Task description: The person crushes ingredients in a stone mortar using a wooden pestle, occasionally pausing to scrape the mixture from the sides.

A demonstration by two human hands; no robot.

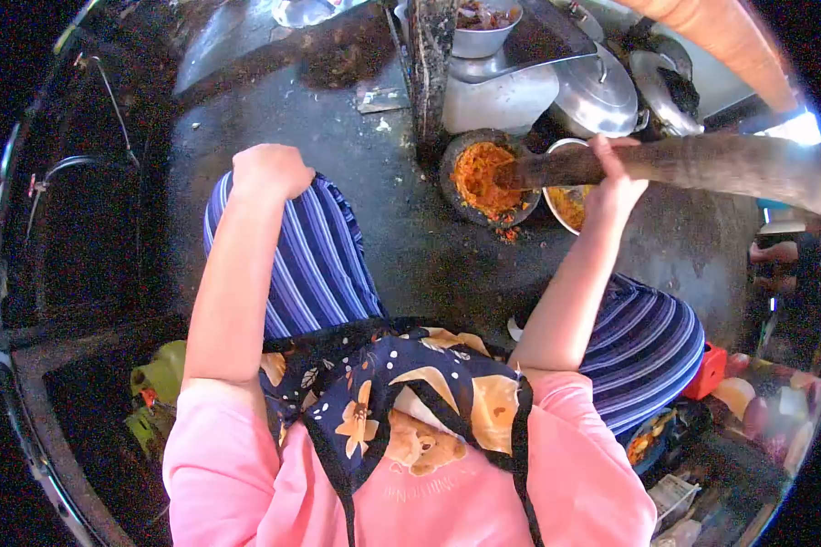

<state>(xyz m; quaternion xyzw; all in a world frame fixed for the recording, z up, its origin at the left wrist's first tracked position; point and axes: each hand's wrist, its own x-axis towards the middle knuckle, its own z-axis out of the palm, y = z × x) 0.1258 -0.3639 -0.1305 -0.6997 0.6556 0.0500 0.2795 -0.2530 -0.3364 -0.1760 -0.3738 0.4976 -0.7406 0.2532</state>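
Note:
My right hand (617, 178) is wrapped around a long, thick wooden pestle (702, 164) that slants left. The pestle's lower end rests in a dark stone mortar (451, 193). Coarse orange paste (483, 182) fills the mortar, and a few bits lie spilled at its near edge. Partly hidden behind my hand and the pestle is a pale bowl (553, 211) with yellow-orange contents. On my left knee, over the striped cloth, my left hand (272, 170) rests with its fingers curled in; I see nothing in it.
A dark upright post (431, 82) stands just behind the mortar. Lidded metal pots (597, 91) and a metal bowl of dark food (486, 42) are at the back. Another person's bare limb (725, 41) crosses the upper right. A red container (705, 372) sits beside my right knee.

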